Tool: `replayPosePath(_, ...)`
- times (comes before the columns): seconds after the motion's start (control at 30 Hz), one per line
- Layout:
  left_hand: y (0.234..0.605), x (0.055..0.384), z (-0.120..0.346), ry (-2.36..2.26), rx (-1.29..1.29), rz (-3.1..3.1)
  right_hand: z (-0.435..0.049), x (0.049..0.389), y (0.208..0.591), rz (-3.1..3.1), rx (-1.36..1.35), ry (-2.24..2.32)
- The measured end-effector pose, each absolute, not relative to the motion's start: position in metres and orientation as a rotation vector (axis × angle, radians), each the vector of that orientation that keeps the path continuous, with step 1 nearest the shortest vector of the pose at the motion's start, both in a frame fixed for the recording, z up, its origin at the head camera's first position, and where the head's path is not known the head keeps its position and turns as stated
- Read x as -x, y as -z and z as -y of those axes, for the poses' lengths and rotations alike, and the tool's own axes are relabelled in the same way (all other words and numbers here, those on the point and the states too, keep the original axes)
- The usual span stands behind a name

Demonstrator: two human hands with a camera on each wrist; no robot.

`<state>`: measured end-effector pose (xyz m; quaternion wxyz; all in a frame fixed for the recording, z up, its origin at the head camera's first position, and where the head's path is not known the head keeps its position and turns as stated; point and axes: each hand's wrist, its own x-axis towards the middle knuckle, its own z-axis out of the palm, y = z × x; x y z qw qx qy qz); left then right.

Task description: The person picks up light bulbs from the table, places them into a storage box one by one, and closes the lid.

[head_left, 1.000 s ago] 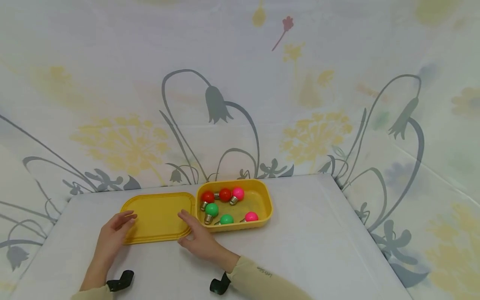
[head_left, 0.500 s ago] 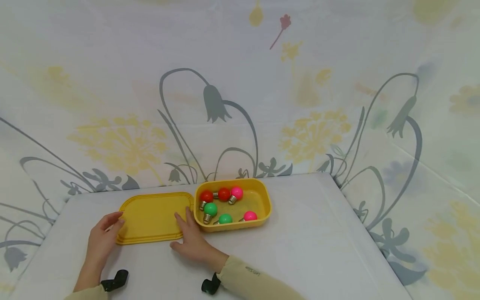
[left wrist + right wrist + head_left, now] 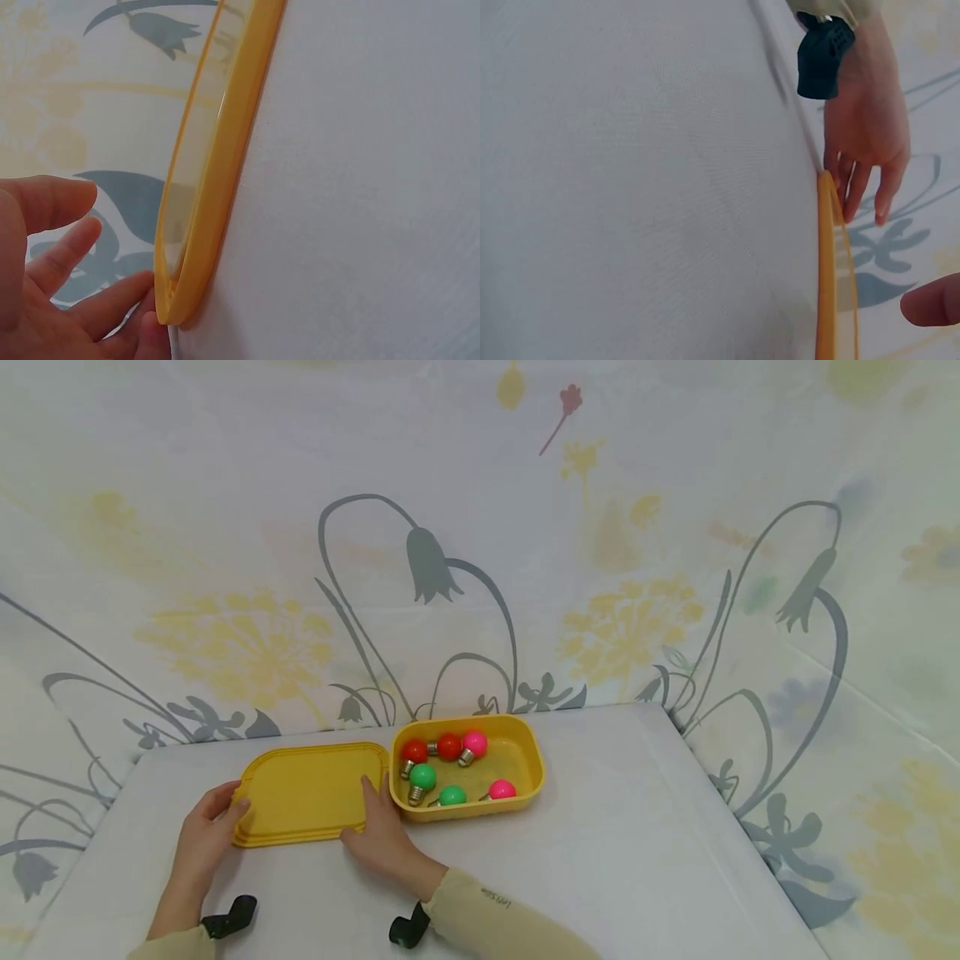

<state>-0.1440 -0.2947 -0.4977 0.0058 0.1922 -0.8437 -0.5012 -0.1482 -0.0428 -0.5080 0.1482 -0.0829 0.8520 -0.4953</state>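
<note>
A flat yellow lid [image 3: 307, 797] with a ridged rim lies on the white table. At its left end is my left hand [image 3: 204, 837]; in the left wrist view, the lower fingertips of that hand [image 3: 90, 300] touch the lid's end, while thumb and index finger stand apart from it. My right hand [image 3: 386, 845] lies at the lid's right end, fingers extended along the edge beside a yellow box [image 3: 480, 811]. Only one digit of it [image 3: 934, 301] shows in the right wrist view, so its contact is partly hidden. Neither hand has anything lifted.
Inside the box lie toy light bulbs: red ones [image 3: 449, 747], pink ones [image 3: 475, 744] and green ones [image 3: 422, 777]. The box stands close against the lid's right end. A flower-patterned cloth [image 3: 622, 635] rises behind the white table [image 3: 637, 827].
Both hands have shifted slightly left, then closer to the lid's two ends. My right hand has moved from over the lid to its right edge. The box and bulbs look unmoved.
</note>
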Motion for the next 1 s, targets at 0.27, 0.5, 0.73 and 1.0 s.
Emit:
replayPosePath(0.27, 0.4972, 0.1466, 0.2940, 1.562, -0.642, 2.634, 0.0435, 0.1486, 0.5057, -2.451, 0.232, 1.456)
replayPosePath(0.5, 0.4953, 0.1459, 0.2904, 1.559, -0.698, 2.608, 0.0423, 0.1467, 0.5074, -2.469, 0.269, 1.480)
replayPosePath(0.73, 0.4936, 0.1434, 0.2896, 1.557, -0.771, 2.527, 0.0432, 0.1446, 0.5089, -2.495, 0.330, 1.503)
replayPosePath(1.0, 0.4940, 0.1432, 0.2911, 1.498, -0.808, 2.432, 0.0465, 0.1439, 0.5098, -2.537, 0.340, 1.513)
